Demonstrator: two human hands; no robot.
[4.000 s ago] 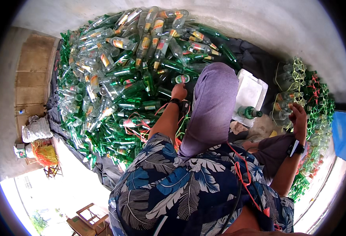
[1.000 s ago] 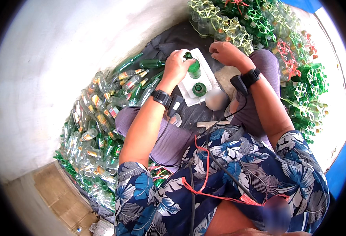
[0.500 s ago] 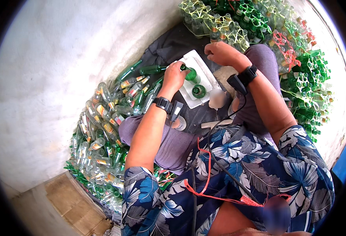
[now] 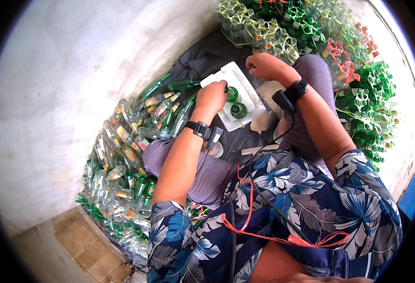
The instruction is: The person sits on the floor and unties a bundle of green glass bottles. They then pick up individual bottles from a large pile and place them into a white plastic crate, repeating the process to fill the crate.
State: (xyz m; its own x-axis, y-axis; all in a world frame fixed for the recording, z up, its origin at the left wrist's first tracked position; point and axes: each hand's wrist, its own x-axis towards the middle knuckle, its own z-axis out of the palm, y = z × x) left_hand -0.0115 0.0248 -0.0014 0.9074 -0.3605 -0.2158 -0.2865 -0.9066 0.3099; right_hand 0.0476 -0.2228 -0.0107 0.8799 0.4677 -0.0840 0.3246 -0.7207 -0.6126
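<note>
My left hand (image 4: 212, 100) is closed at the neck of a green glass bottle (image 4: 233, 94), its fingertips partly hidden behind the hand. That bottle stands in a white foam tray (image 4: 239, 75) on the dark floor cloth. Beside it, in the same tray, a second green bottle (image 4: 239, 110) stands upright with its mouth facing up. My right hand (image 4: 266, 66) hovers beyond the tray's right side, fingers curled. Whether anything is inside those fingers is hidden. Another green bottle (image 4: 183, 85) lies on its side left of the tray.
Many loose clear and green bottles (image 4: 132, 141) are heaped along the white wall at left. Bundles of bottles tied with yellow and red strips (image 4: 342, 59) stand at the far right. My knees flank the tray, and a pale flat strip (image 4: 259, 149) lies nearer me.
My left hand has moved slightly down and right, and the green bottle in it has gone from tilted to more upright in the tray. The right hand has barely moved.
</note>
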